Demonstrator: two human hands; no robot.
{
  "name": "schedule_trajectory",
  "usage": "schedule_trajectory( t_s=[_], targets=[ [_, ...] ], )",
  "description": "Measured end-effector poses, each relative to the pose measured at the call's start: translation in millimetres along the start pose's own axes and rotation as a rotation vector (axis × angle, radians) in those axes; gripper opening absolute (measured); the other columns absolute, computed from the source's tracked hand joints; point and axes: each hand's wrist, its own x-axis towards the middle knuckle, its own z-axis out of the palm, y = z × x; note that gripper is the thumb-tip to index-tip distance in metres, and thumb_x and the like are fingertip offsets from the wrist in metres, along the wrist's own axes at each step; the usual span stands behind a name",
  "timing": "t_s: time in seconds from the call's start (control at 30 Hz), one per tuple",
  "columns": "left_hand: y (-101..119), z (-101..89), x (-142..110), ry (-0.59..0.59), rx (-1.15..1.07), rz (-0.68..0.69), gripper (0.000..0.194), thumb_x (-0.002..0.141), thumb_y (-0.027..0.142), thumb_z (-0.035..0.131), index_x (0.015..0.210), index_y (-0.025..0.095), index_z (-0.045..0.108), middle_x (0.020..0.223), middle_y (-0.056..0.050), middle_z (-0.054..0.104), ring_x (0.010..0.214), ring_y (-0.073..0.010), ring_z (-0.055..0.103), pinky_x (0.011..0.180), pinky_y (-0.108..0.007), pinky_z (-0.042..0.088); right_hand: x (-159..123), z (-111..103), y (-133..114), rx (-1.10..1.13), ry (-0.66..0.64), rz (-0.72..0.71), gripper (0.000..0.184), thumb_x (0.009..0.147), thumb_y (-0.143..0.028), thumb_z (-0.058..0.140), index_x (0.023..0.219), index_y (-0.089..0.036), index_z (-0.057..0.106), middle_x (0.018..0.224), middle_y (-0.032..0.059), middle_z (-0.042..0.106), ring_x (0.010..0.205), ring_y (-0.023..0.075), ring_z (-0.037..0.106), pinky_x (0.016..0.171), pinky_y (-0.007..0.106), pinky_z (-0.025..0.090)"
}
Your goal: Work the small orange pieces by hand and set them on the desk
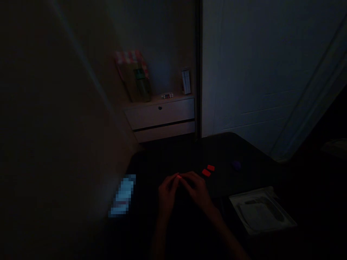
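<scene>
Over the dark table, my left hand [168, 188] and my right hand [194, 183] meet at the fingertips. Both pinch a small bright red piece [179, 176], mostly covered by the fingers, so its exact kind is hidden. Just right of my right hand lie two flat red blocks [206, 173], close to each other on the tabletop. Farther right sits a rounded purple object [236, 165], too dark to name. The scene is very dim.
The black table [222, 144] stands before a cabinet with drawers [162, 115]. On its shelf are a green-capped bottle [142, 85] and some books [186, 82]. A pale tray-like box [262, 211] is at the lower right; a blurred-out bright patch [123, 196] is at the left.
</scene>
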Motion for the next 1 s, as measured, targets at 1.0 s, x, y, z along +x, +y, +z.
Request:
schedule_trajectory(
  t_s=[1.0],
  targets=[
    [9.4, 2.3, 0.3, 0.015, 0.030, -0.047, 0.036, 0.087, 0.051, 0.065, 0.091, 0.017, 0.078, 0.085, -0.008, 0.077, 0.078, -0.0224, 0.070, 0.073, -0.030, 0.054, 0.5, -1.6, -5.3, 0.011, -0.039, -0.001, 0.015, 0.099, -0.028, 0.061, 0.108, -0.025, 0.073, 0.101, 0.0047, 0.073, 0.095, 0.0204, 0.068, 0.087, 0.033, 0.053]
  ],
)
